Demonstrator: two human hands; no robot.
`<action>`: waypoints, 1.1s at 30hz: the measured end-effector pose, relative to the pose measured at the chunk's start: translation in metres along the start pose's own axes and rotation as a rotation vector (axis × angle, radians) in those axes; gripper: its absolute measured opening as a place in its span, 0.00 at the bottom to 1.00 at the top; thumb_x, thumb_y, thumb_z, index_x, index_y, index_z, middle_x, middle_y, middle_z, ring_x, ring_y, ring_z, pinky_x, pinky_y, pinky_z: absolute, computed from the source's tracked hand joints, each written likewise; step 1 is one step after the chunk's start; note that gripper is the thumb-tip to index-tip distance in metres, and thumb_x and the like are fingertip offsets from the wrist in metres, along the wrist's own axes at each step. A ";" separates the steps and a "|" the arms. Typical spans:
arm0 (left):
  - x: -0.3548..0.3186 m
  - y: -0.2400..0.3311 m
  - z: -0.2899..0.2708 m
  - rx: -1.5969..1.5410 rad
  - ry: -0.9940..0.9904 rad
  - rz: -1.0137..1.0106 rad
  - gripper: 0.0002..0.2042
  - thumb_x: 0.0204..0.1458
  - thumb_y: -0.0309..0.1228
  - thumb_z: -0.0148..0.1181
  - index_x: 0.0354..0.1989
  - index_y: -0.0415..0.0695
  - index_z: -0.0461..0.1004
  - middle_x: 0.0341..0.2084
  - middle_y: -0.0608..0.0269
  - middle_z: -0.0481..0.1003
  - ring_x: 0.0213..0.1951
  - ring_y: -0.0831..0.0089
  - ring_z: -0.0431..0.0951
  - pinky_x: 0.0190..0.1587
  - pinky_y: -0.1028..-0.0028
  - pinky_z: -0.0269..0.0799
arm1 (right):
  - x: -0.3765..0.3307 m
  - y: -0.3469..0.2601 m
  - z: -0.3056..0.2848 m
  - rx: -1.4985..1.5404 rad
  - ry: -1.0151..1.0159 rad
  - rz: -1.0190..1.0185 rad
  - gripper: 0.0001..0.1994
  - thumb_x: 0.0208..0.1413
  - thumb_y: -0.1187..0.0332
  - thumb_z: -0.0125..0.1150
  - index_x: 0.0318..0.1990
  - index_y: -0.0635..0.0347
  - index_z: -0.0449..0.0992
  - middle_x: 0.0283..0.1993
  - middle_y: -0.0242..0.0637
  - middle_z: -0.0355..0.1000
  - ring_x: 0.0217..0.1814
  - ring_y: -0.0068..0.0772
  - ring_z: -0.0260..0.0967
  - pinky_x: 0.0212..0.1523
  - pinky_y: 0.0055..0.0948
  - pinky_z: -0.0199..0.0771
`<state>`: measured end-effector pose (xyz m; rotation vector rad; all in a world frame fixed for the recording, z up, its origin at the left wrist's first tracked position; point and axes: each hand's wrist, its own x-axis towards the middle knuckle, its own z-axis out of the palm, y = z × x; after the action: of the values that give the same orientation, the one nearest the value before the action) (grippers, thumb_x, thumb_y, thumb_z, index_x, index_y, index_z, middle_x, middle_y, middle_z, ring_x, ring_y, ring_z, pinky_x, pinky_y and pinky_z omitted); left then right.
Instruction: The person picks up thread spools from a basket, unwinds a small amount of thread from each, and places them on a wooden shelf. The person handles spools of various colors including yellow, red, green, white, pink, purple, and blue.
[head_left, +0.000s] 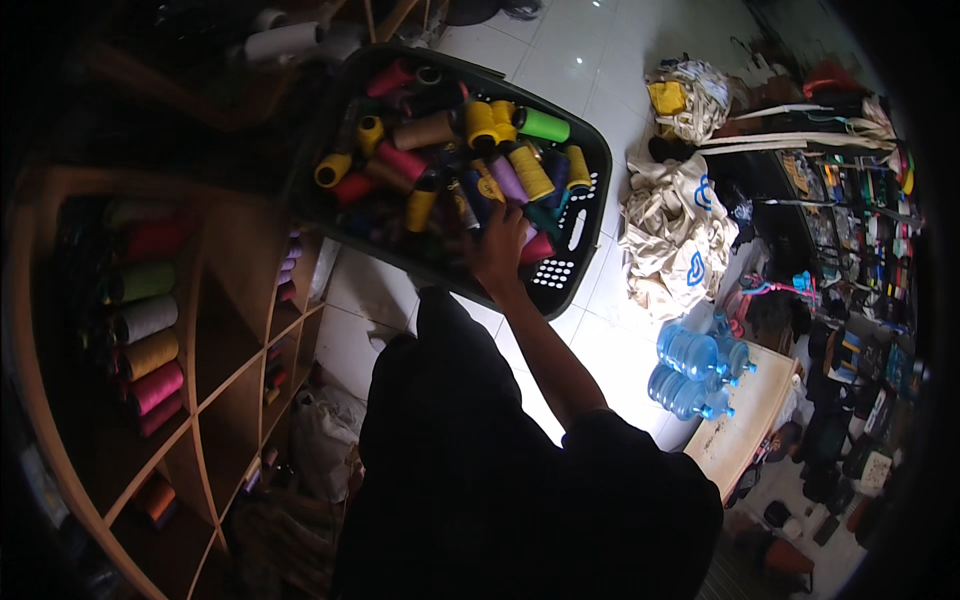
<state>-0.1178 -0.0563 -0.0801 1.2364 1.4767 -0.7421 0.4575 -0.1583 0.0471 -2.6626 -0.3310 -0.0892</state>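
My right hand reaches over the near edge of a dark plastic basket, fingers stretched out and slightly apart among thread spools. Closest to its fingertips are a small yellow spool and a purple spool; a larger yellow spool lies just beyond them. No spool is visibly gripped, though the thumb side is in shadow. Jumbled around the hand are a bright green spool, a brown spool and a pink-red spool. My left hand does not show.
At left stands a wooden cubby shelf holding more spools, among them a magenta one. Right of the basket lie cream cloth bags on the tiled floor. Several blue water jugs are beside a low wooden bench.
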 end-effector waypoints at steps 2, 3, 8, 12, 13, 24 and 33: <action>0.002 0.014 0.004 -0.047 -0.011 -0.005 0.26 0.61 0.43 0.47 0.63 0.40 0.59 0.59 0.45 0.63 0.60 0.52 0.64 0.62 0.62 0.58 | 0.015 0.020 0.013 -0.023 -0.089 0.037 0.34 0.43 0.60 0.70 0.55 0.64 0.60 0.53 0.52 0.60 0.54 0.54 0.58 0.50 0.51 0.61; 0.002 0.022 0.003 -0.072 -0.006 -0.005 0.26 0.61 0.43 0.46 0.63 0.40 0.59 0.59 0.45 0.64 0.60 0.52 0.65 0.62 0.62 0.58 | 0.019 0.026 0.023 -0.023 -0.094 0.033 0.33 0.44 0.59 0.69 0.54 0.65 0.60 0.53 0.52 0.60 0.54 0.54 0.58 0.50 0.51 0.61; 0.010 0.083 -0.010 -0.264 0.027 0.042 0.25 0.62 0.43 0.46 0.63 0.41 0.59 0.58 0.47 0.65 0.60 0.54 0.65 0.62 0.61 0.58 | 0.024 0.028 0.043 0.156 -0.077 0.022 0.30 0.43 0.60 0.70 0.50 0.65 0.63 0.48 0.53 0.65 0.51 0.54 0.64 0.48 0.46 0.65; 0.002 0.149 -0.025 -0.470 0.078 0.118 0.25 0.62 0.43 0.45 0.63 0.42 0.59 0.58 0.49 0.66 0.59 0.56 0.66 0.62 0.60 0.59 | 0.008 0.006 0.063 0.396 -0.067 -0.073 0.27 0.41 0.61 0.71 0.46 0.64 0.67 0.40 0.52 0.70 0.44 0.54 0.69 0.45 0.44 0.68; -0.003 0.167 -0.027 -0.501 0.083 0.140 0.24 0.62 0.43 0.45 0.63 0.42 0.60 0.58 0.49 0.66 0.59 0.56 0.66 0.62 0.60 0.59 | 0.006 0.000 0.066 0.449 -0.067 -0.086 0.26 0.41 0.62 0.72 0.45 0.64 0.68 0.39 0.52 0.71 0.43 0.54 0.70 0.44 0.43 0.69; 0.003 0.111 -0.001 -0.500 0.028 -0.110 0.26 0.61 0.48 0.43 0.63 0.47 0.61 0.58 0.56 0.67 0.59 0.61 0.68 0.61 0.57 0.57 | 0.021 0.011 0.082 0.543 -0.288 0.024 0.28 0.39 0.61 0.74 0.47 0.62 0.71 0.41 0.44 0.74 0.44 0.40 0.73 0.47 0.34 0.72; -0.014 0.032 0.066 -0.394 0.039 -0.119 0.25 0.61 0.47 0.44 0.62 0.47 0.62 0.57 0.57 0.67 0.58 0.61 0.68 0.61 0.57 0.58 | 0.064 0.018 0.052 0.548 -0.457 -0.015 0.25 0.40 0.62 0.74 0.43 0.64 0.69 0.39 0.47 0.73 0.45 0.42 0.73 0.44 0.36 0.72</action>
<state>-0.0672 -0.1115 -0.0808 0.8732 1.6454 -0.4745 0.5241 -0.1374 0.0001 -2.1094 -0.4432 0.5365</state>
